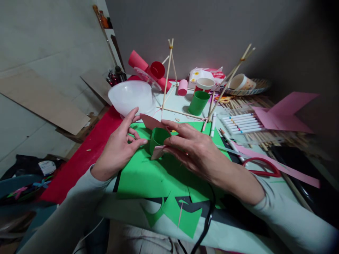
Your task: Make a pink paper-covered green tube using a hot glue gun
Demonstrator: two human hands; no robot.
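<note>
i see my left hand (119,148) half open, fingertips on the small green paper cylinder (158,138) at centre | right hand (190,148) pinching pink paper strip (152,121) around it | wrapping partly done, ends loose, i judge

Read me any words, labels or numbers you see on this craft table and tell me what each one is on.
No text here can be read.
White packet by the wall: red and yellow print, too blurred to read.
Markers: barrels too small to show any lettering.
Patterned cup on the plate: only dots, no words visible.
White tag at the far left: print too small to read.
Green cup between the hands: no print visible.
</note>
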